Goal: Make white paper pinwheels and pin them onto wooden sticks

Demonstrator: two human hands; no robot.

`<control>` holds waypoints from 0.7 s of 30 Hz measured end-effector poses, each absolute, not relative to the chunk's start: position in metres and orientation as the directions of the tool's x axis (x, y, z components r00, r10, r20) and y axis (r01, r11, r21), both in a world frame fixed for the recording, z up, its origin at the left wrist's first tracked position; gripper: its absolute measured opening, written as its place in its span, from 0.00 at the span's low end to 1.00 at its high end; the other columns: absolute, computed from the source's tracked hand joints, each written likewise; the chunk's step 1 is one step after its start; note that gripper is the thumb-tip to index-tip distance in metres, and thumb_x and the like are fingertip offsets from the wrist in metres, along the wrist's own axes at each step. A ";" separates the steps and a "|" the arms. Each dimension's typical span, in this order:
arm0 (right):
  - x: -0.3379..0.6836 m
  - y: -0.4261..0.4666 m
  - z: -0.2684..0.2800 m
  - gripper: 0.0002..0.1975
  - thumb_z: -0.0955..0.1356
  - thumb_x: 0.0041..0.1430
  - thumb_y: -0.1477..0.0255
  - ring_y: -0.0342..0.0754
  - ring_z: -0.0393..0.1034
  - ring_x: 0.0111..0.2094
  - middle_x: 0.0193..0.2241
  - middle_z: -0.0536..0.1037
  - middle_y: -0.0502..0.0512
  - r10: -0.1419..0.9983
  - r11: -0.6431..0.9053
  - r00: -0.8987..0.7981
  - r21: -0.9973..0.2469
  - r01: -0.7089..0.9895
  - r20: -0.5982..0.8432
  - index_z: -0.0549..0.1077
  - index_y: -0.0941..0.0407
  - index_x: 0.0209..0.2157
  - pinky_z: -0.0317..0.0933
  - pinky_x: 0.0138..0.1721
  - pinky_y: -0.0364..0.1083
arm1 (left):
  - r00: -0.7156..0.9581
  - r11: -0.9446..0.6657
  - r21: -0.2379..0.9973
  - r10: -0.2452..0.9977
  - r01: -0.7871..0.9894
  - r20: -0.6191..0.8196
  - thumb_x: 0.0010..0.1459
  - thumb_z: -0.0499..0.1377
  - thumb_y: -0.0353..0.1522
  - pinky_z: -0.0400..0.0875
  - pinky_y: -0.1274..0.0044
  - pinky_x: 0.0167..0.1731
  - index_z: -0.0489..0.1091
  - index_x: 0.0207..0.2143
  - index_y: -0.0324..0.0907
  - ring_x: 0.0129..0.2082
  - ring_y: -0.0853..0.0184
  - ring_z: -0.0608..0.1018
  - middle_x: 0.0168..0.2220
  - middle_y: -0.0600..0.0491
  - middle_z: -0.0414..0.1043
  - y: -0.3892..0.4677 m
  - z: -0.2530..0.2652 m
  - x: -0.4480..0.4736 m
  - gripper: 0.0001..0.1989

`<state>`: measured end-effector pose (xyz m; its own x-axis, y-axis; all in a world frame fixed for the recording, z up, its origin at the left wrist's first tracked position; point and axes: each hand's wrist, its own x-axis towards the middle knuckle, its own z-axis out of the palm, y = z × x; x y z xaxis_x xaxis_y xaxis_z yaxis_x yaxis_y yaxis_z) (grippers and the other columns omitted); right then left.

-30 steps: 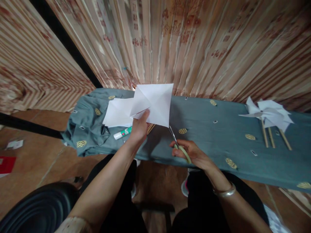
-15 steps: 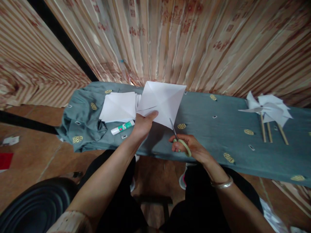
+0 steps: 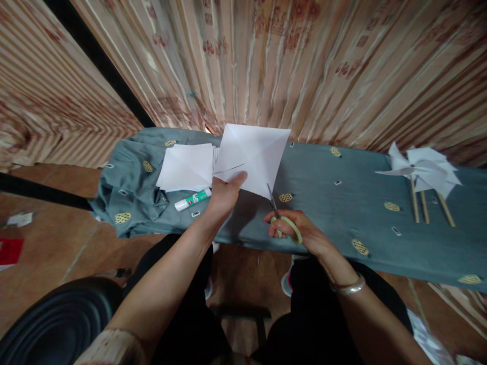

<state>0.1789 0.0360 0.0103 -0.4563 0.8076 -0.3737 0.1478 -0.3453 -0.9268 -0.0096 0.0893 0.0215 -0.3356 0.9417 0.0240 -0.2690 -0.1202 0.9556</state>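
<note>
Our left hand (image 3: pixel 227 194) pinches the white sheet (image 3: pixel 253 154) by its near edge; our right hand (image 3: pixel 299 227) grips scissors (image 3: pixel 274 206), blades at the sheet's near corner. Patterned cloth (image 3: pixel 331 218) stretches rightward from that grip to the pinwheels (image 3: pixel 429 172), its front edge just nearer us. Left of our left hand lie stacked paper (image 3: pixel 186 167) and a glue stick (image 3: pixel 193 199).

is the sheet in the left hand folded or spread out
Spread out: the sheet in the left hand shows a broad, flat face crossed by faint creases.
</note>
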 end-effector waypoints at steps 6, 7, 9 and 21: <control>0.177 0.037 0.012 0.27 0.74 0.43 0.49 0.41 0.66 0.22 0.22 0.76 0.51 0.809 -0.344 -0.457 -0.928 0.143 -0.370 0.76 0.58 0.33 0.58 0.23 0.41 | -0.346 -0.114 0.952 0.938 -0.283 0.009 0.43 0.66 0.29 0.71 0.66 0.52 0.71 0.49 0.36 0.45 0.56 0.80 0.41 0.45 0.80 0.089 0.022 -0.008 0.27; 0.177 0.037 0.012 0.27 0.74 0.43 0.49 0.41 0.66 0.22 0.22 0.76 0.51 0.809 -0.346 -0.456 -0.928 0.139 -0.370 0.76 0.58 0.33 0.58 0.23 0.41 | -0.343 -0.111 0.953 0.939 -0.282 0.007 0.43 0.66 0.29 0.71 0.66 0.52 0.71 0.49 0.36 0.45 0.56 0.80 0.40 0.45 0.80 0.088 0.022 -0.008 0.27; 0.176 0.037 0.013 0.27 0.74 0.42 0.49 0.41 0.65 0.22 0.22 0.76 0.51 0.809 -0.354 -0.452 -0.925 0.138 -0.377 0.76 0.58 0.32 0.58 0.24 0.41 | -0.340 -0.110 0.954 0.940 -0.278 0.010 0.43 0.66 0.29 0.71 0.66 0.51 0.72 0.49 0.36 0.45 0.56 0.80 0.40 0.46 0.80 0.088 0.022 -0.008 0.27; 0.176 0.036 0.009 0.25 0.76 0.41 0.51 0.41 0.66 0.21 0.20 0.75 0.50 0.816 -0.367 -0.431 -0.921 0.129 -0.385 0.76 0.58 0.32 0.59 0.24 0.41 | -0.339 -0.110 0.957 0.941 -0.267 0.014 0.43 0.66 0.30 0.72 0.66 0.50 0.73 0.47 0.35 0.43 0.56 0.80 0.37 0.46 0.80 0.089 0.019 -0.010 0.25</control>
